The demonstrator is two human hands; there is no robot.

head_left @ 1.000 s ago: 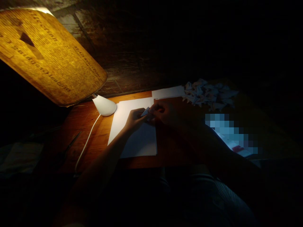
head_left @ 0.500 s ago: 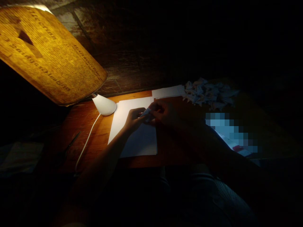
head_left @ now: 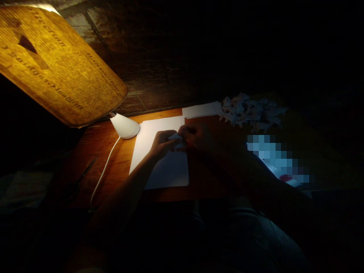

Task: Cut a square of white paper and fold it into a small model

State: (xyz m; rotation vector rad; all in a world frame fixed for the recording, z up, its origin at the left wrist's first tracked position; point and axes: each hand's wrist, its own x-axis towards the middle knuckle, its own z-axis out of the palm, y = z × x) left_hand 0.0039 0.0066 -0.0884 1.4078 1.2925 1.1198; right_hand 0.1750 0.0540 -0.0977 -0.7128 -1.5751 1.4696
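A small folded paper [head_left: 175, 137] is pinched in the grip of both the left hand [head_left: 161, 145] and the right hand [head_left: 196, 136], just above a white sheet [head_left: 167, 170]. Its long axis is laid crosswise from hand to hand; which way it points cannot be told. The wooden surface [head_left: 108, 151] is lit by a lamp [head_left: 125, 126]; the room is left dark.

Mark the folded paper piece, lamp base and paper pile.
folded paper piece [head_left: 175, 137]: head view, its lit white face.
lamp base [head_left: 125, 127]: head view, middle of the white cone.
paper pile [head_left: 250, 110]: head view, centre of the heap.
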